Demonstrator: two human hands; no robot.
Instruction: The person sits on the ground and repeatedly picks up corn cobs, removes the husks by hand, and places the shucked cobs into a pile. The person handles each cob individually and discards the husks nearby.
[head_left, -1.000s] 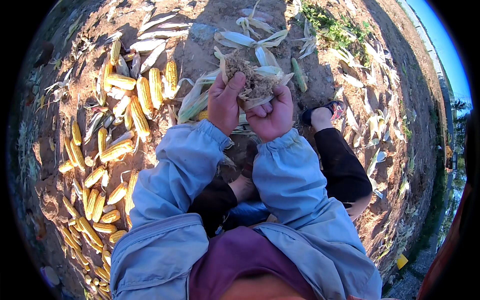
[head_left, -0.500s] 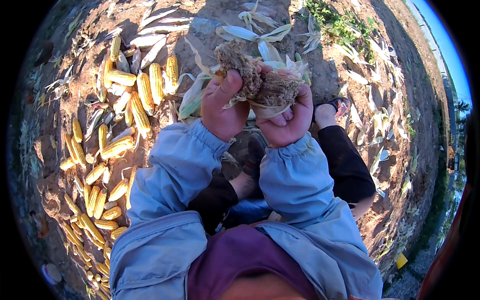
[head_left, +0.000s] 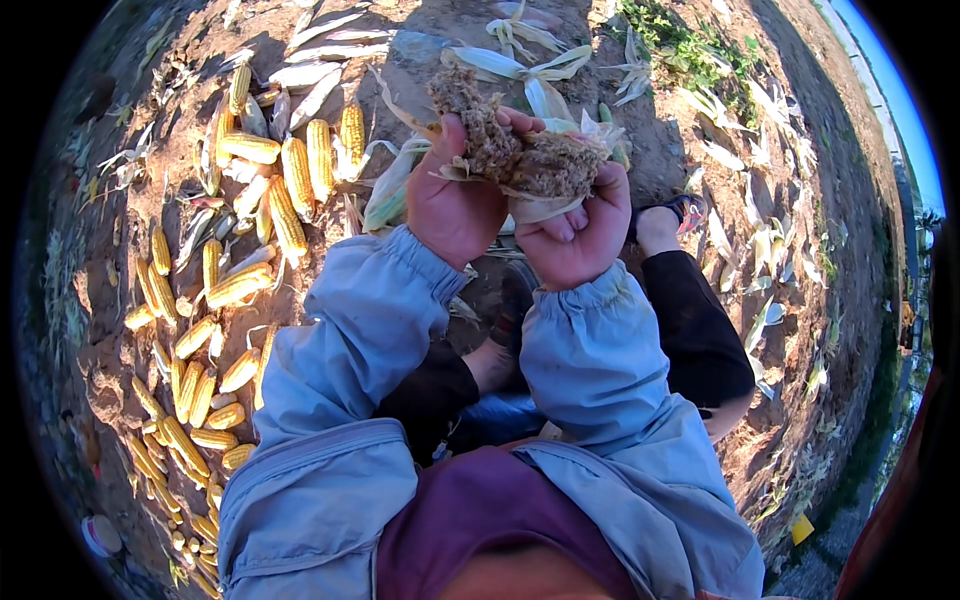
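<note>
Both hands are raised in front of me around a brown, crumbly ear of corn [head_left: 560, 165] that looks rotten, with pale husk round its lower part. My left hand [head_left: 452, 200] is closed, thumb up, on a ragged brown lump of it. The fingers of my right hand [head_left: 575, 240] wrap the husk-covered part on the other side. Whether the two lumps are still joined, I cannot tell. Just beyond the hands lie pale green husks [head_left: 395, 190], partly hidden by my left hand.
Husked yellow corn ears [head_left: 290, 175] lie spread over the soil on the left, down to the lower edge. Dry husks [head_left: 525, 70] are strewn ahead and on the right. Green weeds [head_left: 690, 50] grow at the far right. My shoe [head_left: 685, 212] shows beyond my right hand.
My hands stay nearly in place with the brown ear between them; its right lump has turned slightly, showing more crumbly surface. The ground has shifted slightly right in the view.
</note>
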